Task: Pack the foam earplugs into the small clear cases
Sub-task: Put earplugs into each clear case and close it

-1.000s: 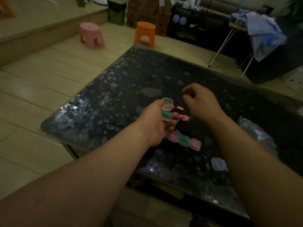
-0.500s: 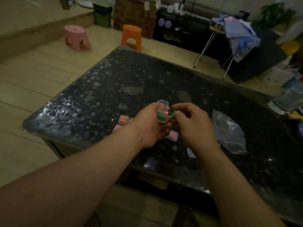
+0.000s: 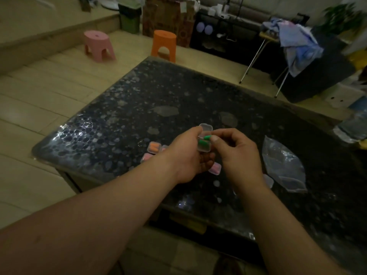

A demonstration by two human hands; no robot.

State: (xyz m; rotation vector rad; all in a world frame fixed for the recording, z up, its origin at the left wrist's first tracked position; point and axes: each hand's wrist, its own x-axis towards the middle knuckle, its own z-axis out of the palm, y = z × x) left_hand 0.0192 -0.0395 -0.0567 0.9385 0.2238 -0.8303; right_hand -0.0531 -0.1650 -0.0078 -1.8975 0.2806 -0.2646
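My left hand point(image 3: 188, 155) holds a small clear case point(image 3: 204, 144) with its lid point(image 3: 206, 128) flipped up; one green earplug lies inside it. My right hand point(image 3: 236, 153) pinches a second green earplug point(image 3: 207, 138) at the case's opening. On the dark table point(image 3: 139, 108), a closed case with orange earplugs point(image 3: 154, 147) and a pink-filled case point(image 3: 146, 157) lie left of my left hand. Another pink-filled case point(image 3: 215, 168) shows under my hands. An empty clear case point(image 3: 268, 181) peeks out right of my right wrist.
A crumpled clear plastic bag point(image 3: 284, 165) lies on the table to the right. A pink stool point(image 3: 98, 45) and an orange stool point(image 3: 163, 45) stand on the floor beyond the table. A chair draped with clothes point(image 3: 296, 42) stands at the back right.
My right hand picked a green earplug off the table and brought it to the open case held by my left hand. The view shifted right.
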